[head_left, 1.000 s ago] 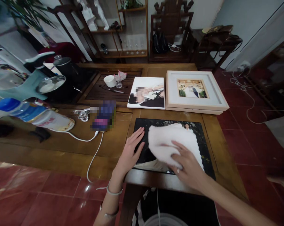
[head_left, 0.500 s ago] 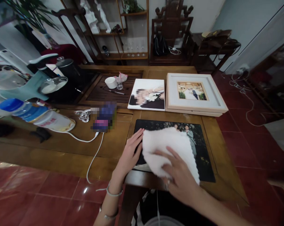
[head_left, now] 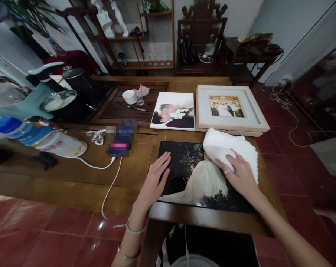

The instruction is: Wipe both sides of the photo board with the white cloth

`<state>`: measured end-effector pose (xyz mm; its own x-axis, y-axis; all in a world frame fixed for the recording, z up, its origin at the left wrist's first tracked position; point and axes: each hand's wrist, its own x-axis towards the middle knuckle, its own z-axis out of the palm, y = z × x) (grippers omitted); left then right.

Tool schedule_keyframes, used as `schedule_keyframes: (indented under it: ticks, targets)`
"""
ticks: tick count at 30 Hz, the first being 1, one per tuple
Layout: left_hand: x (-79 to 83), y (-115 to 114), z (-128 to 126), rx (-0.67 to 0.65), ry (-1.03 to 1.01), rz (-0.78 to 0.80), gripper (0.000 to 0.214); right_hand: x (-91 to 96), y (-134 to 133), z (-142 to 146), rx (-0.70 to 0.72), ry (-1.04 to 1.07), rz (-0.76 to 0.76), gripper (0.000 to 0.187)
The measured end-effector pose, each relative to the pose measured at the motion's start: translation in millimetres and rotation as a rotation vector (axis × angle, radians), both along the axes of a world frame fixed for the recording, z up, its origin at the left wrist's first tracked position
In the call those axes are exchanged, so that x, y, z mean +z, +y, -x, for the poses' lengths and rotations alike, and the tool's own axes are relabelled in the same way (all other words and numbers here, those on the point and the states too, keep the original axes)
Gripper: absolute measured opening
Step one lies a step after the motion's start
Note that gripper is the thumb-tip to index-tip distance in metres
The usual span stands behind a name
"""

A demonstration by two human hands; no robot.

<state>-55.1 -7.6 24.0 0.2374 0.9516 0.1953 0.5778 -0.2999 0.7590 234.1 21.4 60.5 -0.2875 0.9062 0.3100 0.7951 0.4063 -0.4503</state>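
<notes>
A dark photo print (head_left: 184,167) with a white gown on it lies flat at the near edge of the wooden table (head_left: 131,174). My left hand (head_left: 154,178) rests flat and open on the print's left edge. My right hand (head_left: 240,174) presses a white cloth (head_left: 225,146) onto the print's upper right corner, fingers laid over the cloth. The cloth hides that corner of the print.
Behind the print lie a canvas photo (head_left: 173,115) and a white-framed picture (head_left: 229,109). To the left are a phone (head_left: 122,138) with a white cable (head_left: 109,189), a lying bottle (head_left: 36,137), a tea tray with a cup (head_left: 129,96), and a kettle (head_left: 74,79). Chairs and shelves stand beyond.
My right hand has swept the white cloth from the print's lower middle up to its upper right corner, uncovering the gown. My left hand has stayed in place.
</notes>
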Motion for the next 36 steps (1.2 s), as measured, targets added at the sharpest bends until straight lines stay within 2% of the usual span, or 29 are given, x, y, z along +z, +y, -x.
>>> schedule_keyframes:
  ticks: [2, 4, 7, 9, 12, 14, 17, 20, 23, 26, 28, 32, 34, 36]
  targets:
    - [2.1, -1, 0, 0.005, -0.016, -0.017, 0.043, 1.1, 5, 17, 0.004, -0.001, 0.016, 0.015]
    - [5.0, -3, 0, 0.017, -0.056, -0.037, 0.043, 2.4, -2, 43, 0.095, 0.019, 0.039, 0.013]
    - [9.7, -6, 1, 0.053, -0.146, -0.088, 0.046, 5.9, -29, 80, 0.362, 0.076, 0.125, 0.023]
    - [12.0, -7, 2, 0.061, -0.183, -0.122, 0.051, 10.7, -52, 92, 0.533, 0.103, 0.201, 0.027]
    - [12.7, -8, 3, 0.043, -0.18, -0.131, 0.058, 20.3, -80, 85, 0.624, 0.108, 0.292, 0.028]
    - [11.3, -7, 2, 0.038, -0.134, -0.111, 0.053, 24.9, -92, 66, 0.572, 0.087, 0.312, 0.027]
    - [7.5, -5, 1, 0.014, -0.036, -0.111, 0.045, 24.1, -96, 30, 0.431, 0.038, 0.263, 0.02]
    - [4.0, -3, 0, -0.004, -0.006, -0.145, 0.042, 16.7, -84, 4, 0.258, 0.043, 0.179, 0.014]
    - [2.0, -1, -1, 0.002, -0.021, -0.154, 0.042, 11.5, -57, 4, 0.116, 0.134, 0.162, 0.028]
    - [1.1, 0, -1, -0.001, -0.029, -0.154, 0.04, 12.9, -21, 33, 0.056, 0.237, 0.217, 0.035]
    - [0.2, 0, -1, 0.004, -0.026, -0.152, 0.039, 15.4, 4, 63, 0.089, 0.284, 0.275, 0.034]
    - [-2.6, 1, 1, 0.022, -0.007, -0.151, 0.038, 16.0, 42, 121, 0.171, 0.301, 0.285, 0.03]
    - [-3.2, 2, 2, 0.031, 0.001, -0.152, 0.037, 15.0, 50, 134, 0.207, 0.305, 0.287, 0.029]
    - [-2.8, 2, 2, 0.039, -0.005, -0.151, 0.036, 15.0, 50, 132, 0.243, 0.303, 0.297, 0.029]
